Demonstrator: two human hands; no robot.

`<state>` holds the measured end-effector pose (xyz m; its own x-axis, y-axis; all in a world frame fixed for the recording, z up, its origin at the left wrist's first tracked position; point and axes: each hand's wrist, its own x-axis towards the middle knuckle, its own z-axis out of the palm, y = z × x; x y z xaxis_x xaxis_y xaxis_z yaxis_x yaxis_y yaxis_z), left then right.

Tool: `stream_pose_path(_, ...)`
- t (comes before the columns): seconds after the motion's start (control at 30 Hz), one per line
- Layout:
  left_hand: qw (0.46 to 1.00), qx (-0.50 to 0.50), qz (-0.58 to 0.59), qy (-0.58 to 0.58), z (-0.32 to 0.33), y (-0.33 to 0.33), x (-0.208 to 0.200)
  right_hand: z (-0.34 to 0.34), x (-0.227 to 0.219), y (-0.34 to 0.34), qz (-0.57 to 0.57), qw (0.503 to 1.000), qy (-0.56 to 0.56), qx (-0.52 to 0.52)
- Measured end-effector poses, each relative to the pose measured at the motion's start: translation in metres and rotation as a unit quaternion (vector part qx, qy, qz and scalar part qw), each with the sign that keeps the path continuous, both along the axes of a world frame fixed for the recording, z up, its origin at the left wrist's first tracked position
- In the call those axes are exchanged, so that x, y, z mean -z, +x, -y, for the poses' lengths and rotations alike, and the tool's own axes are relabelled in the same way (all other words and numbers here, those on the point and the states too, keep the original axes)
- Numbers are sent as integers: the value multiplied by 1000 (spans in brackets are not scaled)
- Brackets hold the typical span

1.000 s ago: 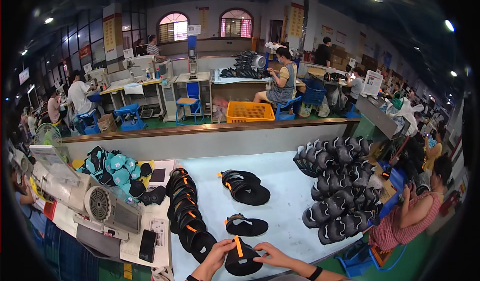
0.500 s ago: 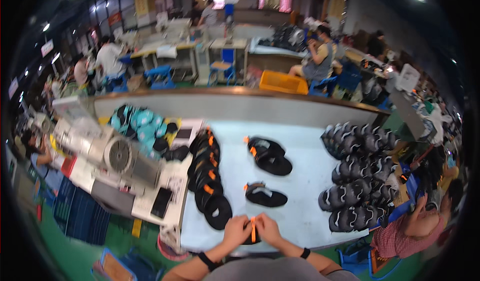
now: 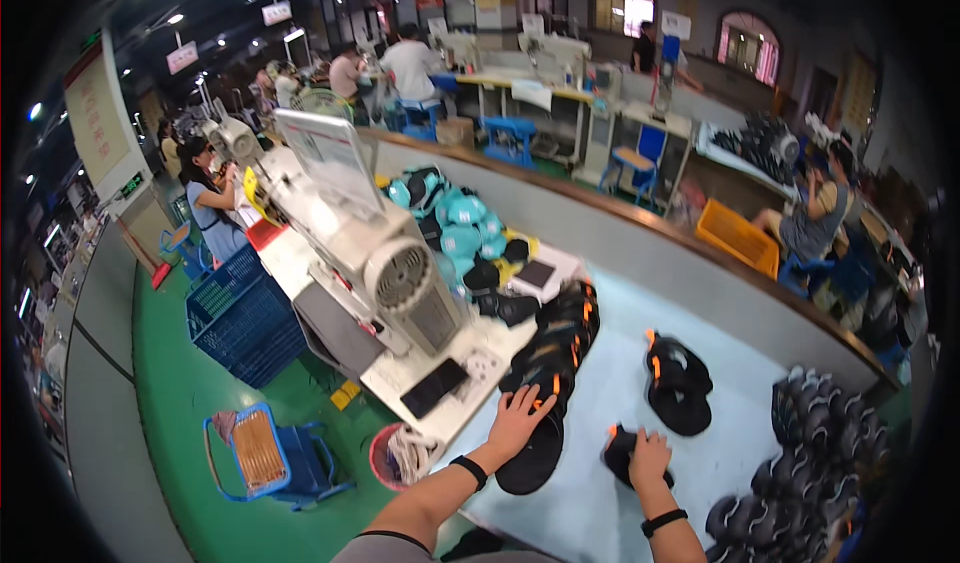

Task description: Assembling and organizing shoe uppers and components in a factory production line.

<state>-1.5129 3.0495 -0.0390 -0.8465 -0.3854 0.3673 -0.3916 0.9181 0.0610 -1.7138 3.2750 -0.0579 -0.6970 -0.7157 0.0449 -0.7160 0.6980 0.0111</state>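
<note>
My left hand [image 3: 520, 421] lies with fingers stretched over the near end of a long row of black shoe uppers [image 3: 565, 343] with orange tabs. Under its fingertips is the last upper of the row, its rounded dark end [image 3: 530, 461] pointing toward me. To the right, my right hand [image 3: 651, 457] is closed on a single black shoe upper [image 3: 619, 453], covering part of it. Beyond that hand, more black uppers with orange tabs [image 3: 680, 388] lie overlapped on the light blue tabletop [image 3: 590, 503].
Stacked black-and-grey shoe uppers [image 3: 800, 463] fill the table's right side. At left stand a sewing machine [image 3: 370, 253], a phone [image 3: 435, 388], teal pieces [image 3: 465, 233], a red bin [image 3: 390, 458], a blue crate [image 3: 245, 313] and a chair [image 3: 265, 453]. A partition [image 3: 620, 233] runs behind.
My view has swung left. My hands, earlier together on an upper with an orange strip, are now apart: the left at the row's end, the right on a separate upper.
</note>
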Motion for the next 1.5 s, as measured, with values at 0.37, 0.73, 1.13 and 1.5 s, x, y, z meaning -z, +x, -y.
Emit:
stream_pose_path(0.37, 991, 132, 24, -13, 31, -2, -9, -80, -3, 53, 279, 906, -316, 19)
stream_pose_path(0.73, 558, 70, 44, 826, -98, -20, -68, -86, -86, 112, 300, 901, -312, -26)
stream_pose_path(1.13, 597, 190, -55, 778, -140, 15, -75, -86, -114, 97, 575, 725, -379, -24)
stream_pose_path(1.5, 792, 112, -275, 533, -143, 24, -71, -41, -104, 113, 521, 759, -389, -25)
